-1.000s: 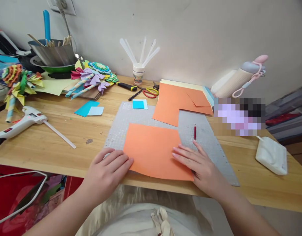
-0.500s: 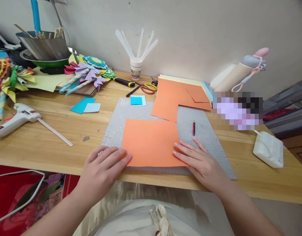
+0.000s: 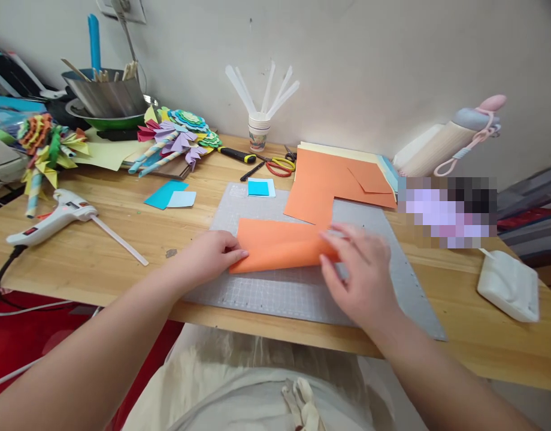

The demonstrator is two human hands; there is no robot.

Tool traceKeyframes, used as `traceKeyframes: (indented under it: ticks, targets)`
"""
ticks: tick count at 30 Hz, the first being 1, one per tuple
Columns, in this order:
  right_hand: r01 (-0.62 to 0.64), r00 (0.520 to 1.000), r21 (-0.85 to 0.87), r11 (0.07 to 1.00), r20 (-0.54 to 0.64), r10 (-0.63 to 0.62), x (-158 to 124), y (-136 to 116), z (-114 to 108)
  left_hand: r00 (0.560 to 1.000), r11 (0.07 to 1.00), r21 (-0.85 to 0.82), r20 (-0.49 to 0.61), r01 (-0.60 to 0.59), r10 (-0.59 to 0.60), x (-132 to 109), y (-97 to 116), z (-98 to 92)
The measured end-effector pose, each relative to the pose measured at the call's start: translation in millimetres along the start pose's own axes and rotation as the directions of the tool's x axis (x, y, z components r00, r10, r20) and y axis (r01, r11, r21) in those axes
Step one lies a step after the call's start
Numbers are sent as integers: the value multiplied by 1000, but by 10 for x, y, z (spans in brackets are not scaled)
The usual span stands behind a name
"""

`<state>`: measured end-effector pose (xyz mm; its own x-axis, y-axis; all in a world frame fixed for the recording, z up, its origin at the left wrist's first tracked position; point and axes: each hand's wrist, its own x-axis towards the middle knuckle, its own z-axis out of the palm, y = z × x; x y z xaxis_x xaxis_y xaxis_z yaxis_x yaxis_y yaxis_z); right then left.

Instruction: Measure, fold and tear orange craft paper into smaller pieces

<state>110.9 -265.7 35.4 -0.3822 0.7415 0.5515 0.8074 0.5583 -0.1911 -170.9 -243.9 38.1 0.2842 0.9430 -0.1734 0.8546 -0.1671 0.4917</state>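
An orange sheet of paper (image 3: 275, 245) lies on the grey cutting mat (image 3: 266, 293), its near edge curled up and over toward the far edge. My left hand (image 3: 224, 251) pinches the left end of the curled paper between thumb and fingers. At the right end my right hand (image 3: 359, 257) has its thumb and fingers around the paper's edge, slightly blurred. The pencil seen earlier beside the sheet is hidden behind my right hand. Just beyond, a larger orange piece with a cut-out corner (image 3: 311, 185) rests partly on the mat.
A glue gun (image 3: 69, 215) lies at left with its stick pointing right. Behind the mat are scissors (image 3: 279, 166), a yellow-black cutter (image 3: 236, 155) and a paper cup (image 3: 259, 133) of glue sticks. Paper flowers (image 3: 181, 134) lie back left; a white device (image 3: 509, 287) stands right.
Both hands have gone from resting on the flat sheet to gripping its ends, and its near edge has been lifted and folded away from me. The view has shifted slightly left.
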Motion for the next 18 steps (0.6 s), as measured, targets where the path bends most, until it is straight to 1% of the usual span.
traceKeyframes:
  ticks: [1, 2, 3, 4, 5, 6, 9, 15, 18]
  targets:
    - [150, 988, 29, 988, 39, -151, 17, -121, 31, 1000, 1000, -2, 20, 12, -12, 33, -8, -14]
    - [278, 948, 86, 957, 134, -288, 28, -238, 74, 999, 1000, -4, 42, 17, -17, 62, -13, -26]
    - [355, 901, 134, 925, 213, -377, 34, -344, 127, 998, 1000, -5, 60, 17, -17, 89, -15, -37]
    - [396, 862, 165, 903, 273, -427, 39, -434, 188, 997, 1000, -4, 75, 14, -14, 115, -14, -49]
    - [408, 835, 179, 896, 323, -445, 42, -505, 252, 996, 1000, -1, 84, 10, -10, 141, -12, -62]
    - [403, 825, 178, 898, 354, -441, 46, -556, 313, 996, 1000, 4, 89, 5, -6, 168, -9, -75]
    - [360, 821, 161, 919, 414, -394, 65, -610, 442, 996, 999, 16, 82, -28, 26, 252, -12, -108]
    - [333, 805, 137, 933, 474, -357, 120, -594, 469, 986, 987, -6, 37, -161, 161, 377, -116, -86]
    - [313, 803, 128, 941, 493, -335, 139, -599, 482, 978, 979, -25, 25, -204, 205, 398, -172, -65]
